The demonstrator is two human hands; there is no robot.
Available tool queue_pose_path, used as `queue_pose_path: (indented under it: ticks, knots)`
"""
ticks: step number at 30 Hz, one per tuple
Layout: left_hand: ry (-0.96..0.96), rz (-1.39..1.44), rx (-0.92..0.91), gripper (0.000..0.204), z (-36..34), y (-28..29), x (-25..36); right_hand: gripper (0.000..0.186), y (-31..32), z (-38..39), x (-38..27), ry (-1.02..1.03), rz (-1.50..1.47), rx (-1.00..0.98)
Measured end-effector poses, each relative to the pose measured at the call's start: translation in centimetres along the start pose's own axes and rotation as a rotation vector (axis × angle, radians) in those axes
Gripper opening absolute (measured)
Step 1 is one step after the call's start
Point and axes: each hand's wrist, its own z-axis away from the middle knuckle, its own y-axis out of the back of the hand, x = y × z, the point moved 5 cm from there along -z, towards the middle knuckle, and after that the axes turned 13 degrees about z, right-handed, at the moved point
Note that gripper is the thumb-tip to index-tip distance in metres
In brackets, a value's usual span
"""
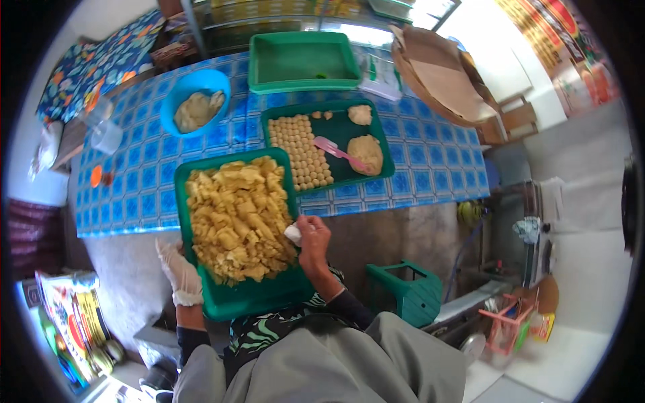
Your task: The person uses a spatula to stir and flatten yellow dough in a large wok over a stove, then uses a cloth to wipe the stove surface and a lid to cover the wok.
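A green tray (235,303) heaped with yellow, crumbly chunks (235,215) juts over the table's near edge towards my lap. At its left rim is my left hand (179,270), in a thin whitish glove, gripping the side. My right hand (314,245), bare, is closed on a small crumpled white thing (293,234) beside the tray's right rim; I cannot make out its kind. Just beyond, a second green tray (346,121) carries rows of small dough balls (295,151), a large dough lump (366,154), a smaller lump (360,115) and a pink spatula (339,153).
A blue-checked cloth covers the table (430,161). On it stand a blue bowl (168,107) with pale dough, an empty-looking green bin (306,64) and a round, paper-lined brown tray (443,77). A green stool (406,292) is to my right, near the floor.
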Motion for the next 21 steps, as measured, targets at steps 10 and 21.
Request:
queue_pose_path:
  ticks: [10, 21]
  knots:
    - [0.336, 0.181, -0.31, 0.052, 7.1, -18.2, -4.9, 0.015, 16.5, -2.0, -3.5, 0.132, 0.054, 0.49]
    - [0.998, 0.037, -0.631, 0.059, 24.1, -39.7, -21.3, 0.016, 45.2, -9.3, -9.5, 0.117, 0.195, 0.707]
